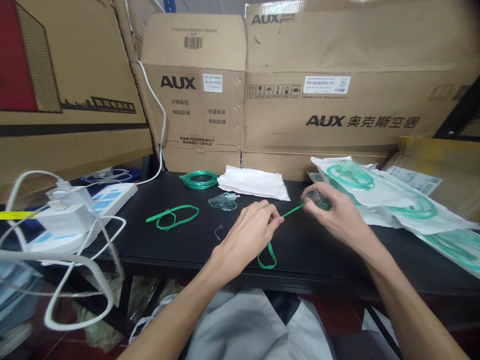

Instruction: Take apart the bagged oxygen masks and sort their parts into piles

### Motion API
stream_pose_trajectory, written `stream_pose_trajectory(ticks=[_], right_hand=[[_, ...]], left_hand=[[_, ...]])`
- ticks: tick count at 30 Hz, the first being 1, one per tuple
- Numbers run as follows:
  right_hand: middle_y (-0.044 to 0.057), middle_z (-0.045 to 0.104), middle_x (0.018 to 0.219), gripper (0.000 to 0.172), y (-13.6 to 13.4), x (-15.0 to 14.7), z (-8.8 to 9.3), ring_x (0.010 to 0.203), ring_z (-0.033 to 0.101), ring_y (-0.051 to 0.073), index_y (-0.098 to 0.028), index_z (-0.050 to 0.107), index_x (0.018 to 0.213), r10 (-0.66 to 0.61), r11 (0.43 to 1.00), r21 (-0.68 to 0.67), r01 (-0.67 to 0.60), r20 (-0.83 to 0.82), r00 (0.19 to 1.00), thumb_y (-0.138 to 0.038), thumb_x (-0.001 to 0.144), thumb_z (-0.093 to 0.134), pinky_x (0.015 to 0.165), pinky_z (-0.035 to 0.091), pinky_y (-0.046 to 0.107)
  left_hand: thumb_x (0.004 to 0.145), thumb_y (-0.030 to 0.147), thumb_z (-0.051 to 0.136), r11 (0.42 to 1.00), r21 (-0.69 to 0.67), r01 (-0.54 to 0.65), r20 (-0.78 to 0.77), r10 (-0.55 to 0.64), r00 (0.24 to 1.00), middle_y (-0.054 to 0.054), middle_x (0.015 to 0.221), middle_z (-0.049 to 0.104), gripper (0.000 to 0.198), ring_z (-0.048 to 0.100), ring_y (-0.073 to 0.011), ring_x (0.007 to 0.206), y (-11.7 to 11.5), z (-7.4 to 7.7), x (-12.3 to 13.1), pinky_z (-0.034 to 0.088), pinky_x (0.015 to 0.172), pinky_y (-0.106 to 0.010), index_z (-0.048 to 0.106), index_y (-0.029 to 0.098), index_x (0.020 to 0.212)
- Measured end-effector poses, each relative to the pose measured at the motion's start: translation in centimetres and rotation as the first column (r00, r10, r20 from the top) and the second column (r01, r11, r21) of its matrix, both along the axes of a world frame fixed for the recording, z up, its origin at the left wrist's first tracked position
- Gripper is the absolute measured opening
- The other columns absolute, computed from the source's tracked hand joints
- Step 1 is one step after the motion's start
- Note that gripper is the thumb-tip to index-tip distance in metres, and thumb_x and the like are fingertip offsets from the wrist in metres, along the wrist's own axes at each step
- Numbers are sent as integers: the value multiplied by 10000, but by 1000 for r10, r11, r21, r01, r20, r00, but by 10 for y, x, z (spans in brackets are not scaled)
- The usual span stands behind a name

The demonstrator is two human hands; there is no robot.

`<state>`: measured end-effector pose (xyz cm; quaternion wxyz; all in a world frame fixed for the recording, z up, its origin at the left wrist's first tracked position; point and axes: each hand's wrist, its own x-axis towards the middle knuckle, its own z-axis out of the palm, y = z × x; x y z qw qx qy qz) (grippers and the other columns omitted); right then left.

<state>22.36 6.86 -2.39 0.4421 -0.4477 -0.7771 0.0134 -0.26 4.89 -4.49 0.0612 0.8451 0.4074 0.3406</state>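
Note:
My left hand [251, 227] pinches a green elastic strap [267, 260], whose loose loop hangs down over the table's front edge. The strap runs taut to my right hand [335, 207], which is closed around a clear greenish oxygen mask [320, 200]. Part of that mask is hidden by my fingers. Left of my hands a second clear mask [224, 201] lies on the black table [135, 240]. A second green strap [174, 217] lies curled farther left. Behind it sits a coil of green tubing [200, 180].
A white pouch [253, 183] lies at the back. Several packaged mask sets [397, 200] are piled on the right. A power strip [112, 200] with white cables stands on the left. Large cardboard boxes [277, 135] wall off the rear. A small clear piece [218, 231] lies near my left wrist.

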Motion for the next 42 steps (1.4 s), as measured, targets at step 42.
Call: stream_pose_trajectory(ticks=[42], right_hand=[[31, 698, 929, 177, -12, 3, 12, 848, 643, 244, -250, 653, 892, -145, 983, -105, 153, 87, 986, -412, 923, 590, 774, 449, 369]], left_hand=[[987, 411, 596, 986, -60, -156, 100, 161, 982, -3, 949, 749, 227, 651, -188, 826, -19, 58, -54, 451, 761, -294, 730, 237, 926]])
